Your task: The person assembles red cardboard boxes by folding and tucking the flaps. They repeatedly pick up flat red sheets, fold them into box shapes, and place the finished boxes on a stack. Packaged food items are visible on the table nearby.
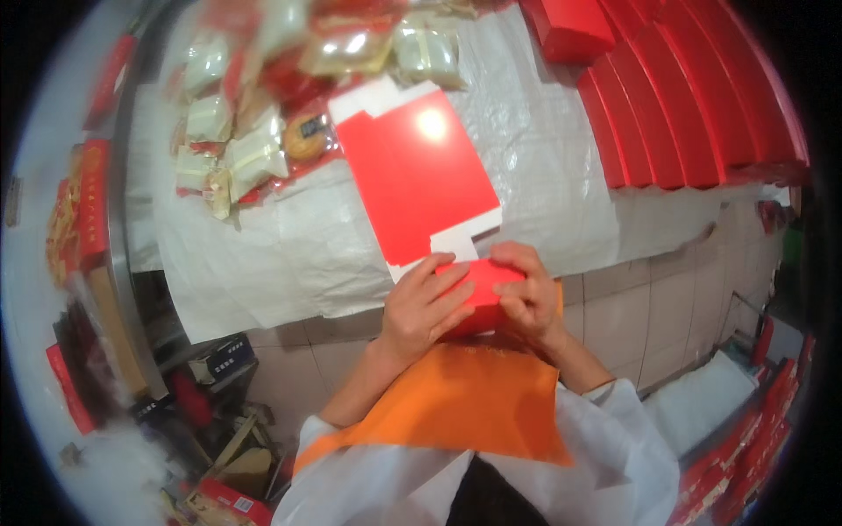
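Two hands [474, 302] folding red box [419, 175], white-sheeted table [544, 158], perhaps tiled floor [649, 316]

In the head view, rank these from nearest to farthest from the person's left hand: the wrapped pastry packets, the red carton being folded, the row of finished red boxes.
1. Red carton: under the left hand, straight ahead.
2. Wrapped pastry packets: far left of the table.
3. Finished red boxes: far right corner.

Bright overhead light glares off the red carton [419, 171]; packets [241, 131] seem blurred, and fisheye edges bend into a dark rim.
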The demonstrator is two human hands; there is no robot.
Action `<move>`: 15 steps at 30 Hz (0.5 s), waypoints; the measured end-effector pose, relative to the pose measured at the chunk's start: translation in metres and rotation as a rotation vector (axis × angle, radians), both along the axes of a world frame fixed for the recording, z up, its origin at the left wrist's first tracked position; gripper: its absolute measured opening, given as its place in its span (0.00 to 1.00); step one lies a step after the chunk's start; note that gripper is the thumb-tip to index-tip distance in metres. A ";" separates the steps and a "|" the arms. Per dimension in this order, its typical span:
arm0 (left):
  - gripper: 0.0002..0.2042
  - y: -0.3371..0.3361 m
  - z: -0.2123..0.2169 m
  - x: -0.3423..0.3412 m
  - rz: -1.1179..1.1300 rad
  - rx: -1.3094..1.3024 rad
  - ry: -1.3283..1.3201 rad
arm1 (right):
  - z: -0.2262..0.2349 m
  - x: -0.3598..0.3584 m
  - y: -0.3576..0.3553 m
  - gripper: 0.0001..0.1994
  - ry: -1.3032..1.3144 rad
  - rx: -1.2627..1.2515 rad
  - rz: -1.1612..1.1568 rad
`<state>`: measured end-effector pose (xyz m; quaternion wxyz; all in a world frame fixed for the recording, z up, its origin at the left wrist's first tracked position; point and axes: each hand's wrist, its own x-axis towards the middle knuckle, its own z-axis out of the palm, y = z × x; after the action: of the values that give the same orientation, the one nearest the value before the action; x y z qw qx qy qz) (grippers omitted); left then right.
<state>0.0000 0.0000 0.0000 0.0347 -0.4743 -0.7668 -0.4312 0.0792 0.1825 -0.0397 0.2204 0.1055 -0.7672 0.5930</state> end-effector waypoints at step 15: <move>0.25 -0.038 0.094 -0.051 0.229 -0.040 -0.579 | 0.096 -0.153 0.027 0.15 -0.162 -0.176 -0.009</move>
<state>-0.0507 -0.0382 0.0937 -0.1462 -0.2429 -0.8016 -0.5264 -0.0736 0.2094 0.0568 0.1685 0.0341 -0.7280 0.6637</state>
